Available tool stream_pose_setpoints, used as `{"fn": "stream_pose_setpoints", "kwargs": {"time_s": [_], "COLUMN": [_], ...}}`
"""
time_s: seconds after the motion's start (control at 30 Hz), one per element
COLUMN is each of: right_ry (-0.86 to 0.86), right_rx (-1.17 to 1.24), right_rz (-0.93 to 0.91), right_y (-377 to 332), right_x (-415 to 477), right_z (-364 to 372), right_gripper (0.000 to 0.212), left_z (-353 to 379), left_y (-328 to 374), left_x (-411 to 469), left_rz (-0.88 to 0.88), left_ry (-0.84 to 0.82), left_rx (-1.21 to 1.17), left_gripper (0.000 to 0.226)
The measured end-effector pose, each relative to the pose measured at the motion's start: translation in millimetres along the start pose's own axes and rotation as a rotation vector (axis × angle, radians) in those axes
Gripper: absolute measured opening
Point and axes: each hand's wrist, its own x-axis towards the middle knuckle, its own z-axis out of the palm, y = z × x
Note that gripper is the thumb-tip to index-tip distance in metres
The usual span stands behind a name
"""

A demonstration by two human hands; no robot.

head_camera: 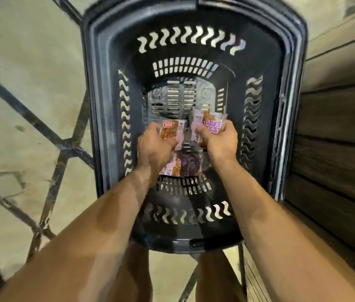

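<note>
Head view: left hand (154,147) grips snack packet (170,129), right hand (220,139) grips second packet (213,125) (well inside basket (106,105) walls).

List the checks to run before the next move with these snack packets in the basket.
1. Left hand grips the left packet: ok.
2. Right hand grips the right packets: ok, but how many it holds: cannot tell.
3. Both hands inside the walls of the basket: ok.
4. Loose packets on the basket floor free of the wrists: cannot tell, blurred.
5. Basket steady on its support: cannot tell, support mostly hidden.
</note>
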Motion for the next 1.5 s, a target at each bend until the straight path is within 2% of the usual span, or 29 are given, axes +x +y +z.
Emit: {"fn": "stream_pose_setpoints", "kwargs": {"time_s": [0.1, 0.2, 0.23, 0.3, 0.37, 0.5, 0.63, 0.77, 0.87, 0.97, 1.1, 1.23, 1.33, 1.43, 1.5], "right_ry": [-0.071, -0.1, -0.124, -0.204, -0.251, -0.326, -0.4, -0.377, -0.326, -0.25, -0.174, -0.101, -0.001, 0.112, 0.186], "right_rx": [0.105, 0.205, 0.226, 0.238, 0.233, 0.294, 0.309, 0.322, 0.417, 0.507, 0.584, 0.743, 0.832, 0.892, 0.934], "right_rz": [-0.029, -0.023, -0.033, -0.076, -0.128, -0.219, -0.323, -0.414, -0.392, -0.356, -0.35, -0.327, -0.346, -0.357, -0.357], "right_y": [-37, -76, -92, -126, -166, -242, -306, -354, -376, -390, -385, -365, -341, -308, -284], "right_x": [-38, -89, -108, -146, -190, -276, -354, -413, -441, -470, -516, -572, -614, -651, -674], "right_z": [-38, -72, -84, -110, -136, -196, -260, -330, -379, -428, -484, -523, -547, -568, -581], "right_gripper": [0.045, 0.082, 0.076, 0.042, 0.027, 0.026, 0.014, 0.037, 0.03, 0.032, 0.055, 0.039, 0.038, 0.037, 0.031], "left_z": [-44, -97, -117, -158, -202, -280, -343, -382, -400, -409, -411, -408, -396, -379, -363], "left_y": [31, 65, 78, 104, 131, 195, 259, 314, 350, 392, 444, 484, 500, 509, 512], "left_x": [-40, -80, -96, -133, -173, -265, -347, -423, -462, -495, -535, -582, -624, -665, -689], "left_rz": [0.055, 0.042, 0.033, 0.011, 0.015, 0.02, 0.096, 0.189, 0.263, 0.367, 0.453, 0.5, 0.543, 0.578, 0.604], "left_ry": [-0.016, -0.026, -0.036, -0.068, -0.104, -0.153, -0.197, -0.234, -0.281, -0.355, -0.498, -0.675, -0.784, -0.884, -0.935], "left_rx": [-0.063, -0.138, -0.178, -0.277, -0.362, -0.484, -0.486, -0.459, -0.401, -0.39, -0.383, -0.3, -0.243, -0.128, -0.025], "left_gripper": [0.041, 0.037, 0.033, 0.036, 0.037, 0.036, 0.034, 0.032, 0.037, 0.034, 0.033, 0.044, 0.045, 0.036, 0.041]}}
